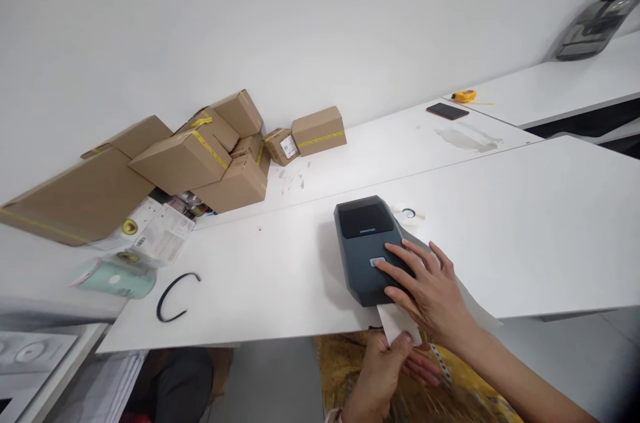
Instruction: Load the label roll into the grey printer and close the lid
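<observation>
A dark blue-grey label printer [357, 283] sits near the front edge of the white table. My right hand [433, 283] rests on its right side with the fingers spread. One of its fingertips touches the light blue button [377, 262] on the lid. From the printer's front end sticks out a white paper label [393, 322]. Below the table edge, my left hand [375, 373] pinches this paper between thumb and fingers. Behind the printer, partly hidden by it, lies a white roll [407, 213].
Several cardboard boxes [183, 160] are piled against the wall at the left. Before them lie a black headband-like loop [163, 306] and a mint-green package [117, 280]. At the far right are a dark phone [447, 110], a yellow tape measure [464, 96] and a clear container [593, 26].
</observation>
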`<control>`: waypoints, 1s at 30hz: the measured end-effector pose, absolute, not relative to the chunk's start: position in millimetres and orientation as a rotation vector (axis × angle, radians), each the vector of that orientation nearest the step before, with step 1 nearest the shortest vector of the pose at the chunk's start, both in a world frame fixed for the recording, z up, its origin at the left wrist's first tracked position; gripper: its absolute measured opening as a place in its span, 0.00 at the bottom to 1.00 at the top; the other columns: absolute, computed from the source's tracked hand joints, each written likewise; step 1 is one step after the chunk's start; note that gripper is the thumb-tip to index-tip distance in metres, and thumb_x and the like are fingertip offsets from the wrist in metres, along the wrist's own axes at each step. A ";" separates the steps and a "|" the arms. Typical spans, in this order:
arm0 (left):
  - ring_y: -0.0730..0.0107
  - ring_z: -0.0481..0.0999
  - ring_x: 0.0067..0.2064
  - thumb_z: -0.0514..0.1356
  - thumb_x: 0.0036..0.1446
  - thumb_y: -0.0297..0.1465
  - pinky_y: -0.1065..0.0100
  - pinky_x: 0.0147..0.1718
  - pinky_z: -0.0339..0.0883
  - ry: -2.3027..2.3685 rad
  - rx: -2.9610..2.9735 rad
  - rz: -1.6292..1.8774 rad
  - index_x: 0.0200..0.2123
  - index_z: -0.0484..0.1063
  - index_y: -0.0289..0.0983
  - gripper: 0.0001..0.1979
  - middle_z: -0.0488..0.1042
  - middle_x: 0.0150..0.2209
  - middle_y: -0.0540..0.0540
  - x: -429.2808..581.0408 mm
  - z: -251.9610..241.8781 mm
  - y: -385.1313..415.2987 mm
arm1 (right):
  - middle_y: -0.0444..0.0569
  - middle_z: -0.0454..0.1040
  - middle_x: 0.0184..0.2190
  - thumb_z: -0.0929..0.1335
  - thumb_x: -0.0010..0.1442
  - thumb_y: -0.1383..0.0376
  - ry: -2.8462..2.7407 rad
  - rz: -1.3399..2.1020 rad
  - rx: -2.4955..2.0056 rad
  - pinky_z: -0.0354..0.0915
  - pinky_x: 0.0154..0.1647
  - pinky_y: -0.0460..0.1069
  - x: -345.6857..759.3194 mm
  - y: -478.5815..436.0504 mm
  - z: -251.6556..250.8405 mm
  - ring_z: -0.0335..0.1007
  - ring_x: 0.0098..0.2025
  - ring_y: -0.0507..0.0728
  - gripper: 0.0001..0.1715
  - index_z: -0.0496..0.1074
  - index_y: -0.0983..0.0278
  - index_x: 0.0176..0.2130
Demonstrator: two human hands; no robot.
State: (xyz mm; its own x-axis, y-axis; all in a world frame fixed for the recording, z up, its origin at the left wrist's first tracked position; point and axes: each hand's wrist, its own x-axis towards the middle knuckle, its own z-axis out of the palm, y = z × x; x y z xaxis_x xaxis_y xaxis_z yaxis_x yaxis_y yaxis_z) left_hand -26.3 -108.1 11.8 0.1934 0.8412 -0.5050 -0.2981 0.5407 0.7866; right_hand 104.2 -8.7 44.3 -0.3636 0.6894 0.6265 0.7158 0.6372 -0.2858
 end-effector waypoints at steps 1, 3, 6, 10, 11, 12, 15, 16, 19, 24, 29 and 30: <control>0.64 0.77 0.25 0.63 0.45 0.63 0.66 0.28 0.66 1.104 0.610 0.864 0.36 0.78 0.31 0.37 0.82 0.28 0.38 -26.4 12.8 -106.9 | 0.47 0.73 0.59 0.64 0.69 0.53 -2.121 -0.062 -1.093 0.44 0.68 0.68 103.1 -8.3 45.2 0.62 0.63 0.66 0.19 0.73 0.47 0.56; 0.64 0.76 0.24 0.62 0.44 0.64 0.66 0.28 0.64 1.115 0.642 0.832 0.35 0.78 0.32 0.38 0.81 0.27 0.39 -28.1 15.4 -105.2 | 0.47 0.73 0.59 0.64 0.69 0.54 -2.129 -0.067 -1.089 0.44 0.68 0.68 101.7 -7.3 44.8 0.62 0.64 0.65 0.17 0.73 0.48 0.55; 0.68 0.70 0.19 0.57 0.46 0.67 0.66 0.24 0.61 1.206 0.742 0.760 0.28 0.77 0.34 0.39 0.76 0.22 0.42 -36.9 19.3 -105.9 | 0.48 0.71 0.61 0.65 0.69 0.56 -2.118 -0.008 -1.061 0.47 0.68 0.68 102.0 -6.3 38.9 0.60 0.66 0.66 0.18 0.71 0.50 0.57; 0.68 0.65 0.20 0.48 0.53 0.68 0.65 0.25 0.61 1.670 0.836 1.066 0.16 0.67 0.39 0.38 0.66 0.16 0.47 -58.5 25.4 -107.9 | 0.52 0.64 0.65 0.65 0.68 0.59 -2.045 0.192 -0.959 0.56 0.64 0.67 103.0 -10.0 28.0 0.52 0.70 0.68 0.25 0.63 0.51 0.64; 0.66 0.69 0.23 0.49 0.55 0.66 0.65 0.28 0.64 1.767 0.847 1.207 0.18 0.68 0.40 0.37 0.69 0.18 0.47 -63.5 27.9 -107.3 | 0.52 0.61 0.67 0.65 0.68 0.59 -2.008 0.258 -0.953 0.58 0.64 0.66 103.0 -12.1 26.3 0.50 0.71 0.68 0.28 0.61 0.52 0.65; 0.64 0.73 0.29 0.51 0.57 0.64 0.64 0.33 0.68 1.821 0.862 1.334 0.22 0.72 0.40 0.34 0.74 0.24 0.45 -67.6 30.8 -106.0 | 0.53 0.57 0.69 0.65 0.68 0.59 -1.965 0.323 -0.960 0.58 0.64 0.66 103.0 -14.5 25.3 0.50 0.71 0.68 0.30 0.58 0.52 0.67; 0.58 0.73 0.58 0.55 0.62 0.55 0.64 0.56 0.66 1.759 0.953 1.517 0.52 0.76 0.43 0.27 0.76 0.56 0.42 -72.5 40.1 -98.0 | 0.53 0.49 0.73 0.64 0.69 0.59 -1.814 0.486 -1.021 0.58 0.65 0.67 103.6 -20.6 27.4 0.49 0.72 0.68 0.35 0.51 0.51 0.70; 0.58 0.66 0.66 0.55 0.64 0.53 0.64 0.62 0.61 1.699 0.992 1.521 0.61 0.70 0.44 0.29 0.69 0.65 0.44 -72.0 42.8 -94.2 | 0.53 0.48 0.73 0.64 0.69 0.59 -1.780 0.525 -1.029 0.58 0.66 0.66 104.2 -21.4 29.7 0.48 0.72 0.68 0.35 0.50 0.51 0.71; 0.60 0.53 0.73 0.52 0.67 0.51 0.64 0.69 0.52 1.559 1.069 1.502 0.69 0.60 0.44 0.32 0.55 0.73 0.47 -68.2 49.8 -81.0 | 0.53 0.48 0.73 0.64 0.70 0.59 -1.763 0.565 -0.993 0.56 0.67 0.66 107.3 -16.5 40.4 0.47 0.73 0.67 0.36 0.49 0.51 0.71; 0.60 0.59 0.71 0.48 0.70 0.48 0.62 0.69 0.54 1.449 1.098 1.657 0.67 0.63 0.42 0.29 0.61 0.70 0.45 -72.3 61.7 -54.3 | 0.54 0.50 0.73 0.64 0.69 0.58 -1.839 0.449 -0.848 0.55 0.68 0.66 109.6 17.8 69.6 0.48 0.72 0.67 0.39 0.45 0.53 0.73; 0.58 0.69 0.65 0.52 0.69 0.46 0.59 0.64 0.61 1.560 1.121 1.658 0.58 0.71 0.39 0.23 0.72 0.62 0.40 -92.9 56.3 -11.4 | 0.55 0.65 0.65 0.63 0.69 0.53 -1.799 0.279 -0.856 0.59 0.64 0.64 95.5 68.1 114.9 0.62 0.65 0.67 0.31 0.57 0.54 0.68; 0.58 0.69 0.64 0.53 0.68 0.45 0.58 0.63 0.62 1.602 1.127 1.616 0.58 0.70 0.38 0.23 0.71 0.62 0.39 -96.9 52.2 -1.5 | 0.55 0.68 0.62 0.62 0.69 0.52 -1.768 0.302 -0.881 0.60 0.62 0.63 91.3 78.5 125.2 0.64 0.63 0.66 0.29 0.60 0.54 0.66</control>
State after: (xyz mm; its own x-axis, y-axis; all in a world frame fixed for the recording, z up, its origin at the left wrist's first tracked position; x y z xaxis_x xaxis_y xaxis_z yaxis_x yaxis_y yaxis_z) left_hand -96.9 -1.5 52.2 -0.4650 0.8711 0.1579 0.1505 -0.0980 0.9837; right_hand 91.3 78.5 125.2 -0.1398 0.6895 0.7107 0.4143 0.6926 -0.5904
